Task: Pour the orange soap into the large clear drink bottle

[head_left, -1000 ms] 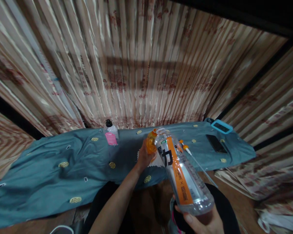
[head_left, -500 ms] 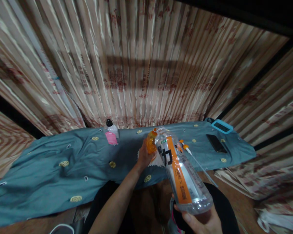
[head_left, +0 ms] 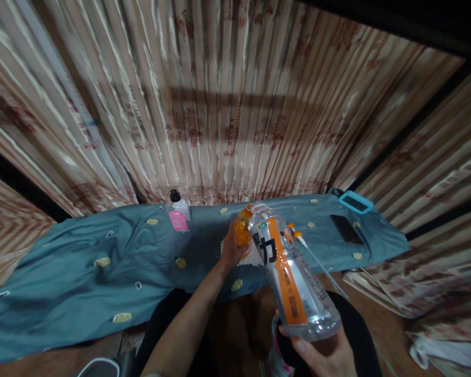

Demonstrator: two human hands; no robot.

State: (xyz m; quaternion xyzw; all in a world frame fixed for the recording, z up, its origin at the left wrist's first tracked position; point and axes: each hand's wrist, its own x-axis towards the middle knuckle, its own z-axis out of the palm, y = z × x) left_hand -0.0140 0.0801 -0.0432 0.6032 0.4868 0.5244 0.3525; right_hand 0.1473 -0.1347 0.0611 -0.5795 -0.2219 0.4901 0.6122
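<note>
My left hand (head_left: pixel 231 247) is closed around an orange translucent bottle (head_left: pixel 243 226), which stands over a white cloth (head_left: pixel 253 256) on the covered surface. With my right hand (head_left: pixel 325 353) I grip the base of a large clear plastic bottle (head_left: pixel 292 283) with an orange and silver label. That bottle is tilted, and its uncapped mouth lies close to the mouth of the orange bottle; whether they touch I cannot tell. Right of it lies an orange and white pump head (head_left: pixel 297 234) with a long thin tube.
A clear bottle with a pink label and black cap (head_left: pixel 179 213) stands at the back left. On the right lie a dark phone (head_left: pixel 346 229) and a light-blue framed device (head_left: pixel 356 202). The green cloth (head_left: pixel 74 283) covers the surface; pleated curtains (head_left: pixel 220 104) hang behind.
The view has shifted very slightly. Both hands keep their hold, and the two bottles stay in almost the same position to each other.
</note>
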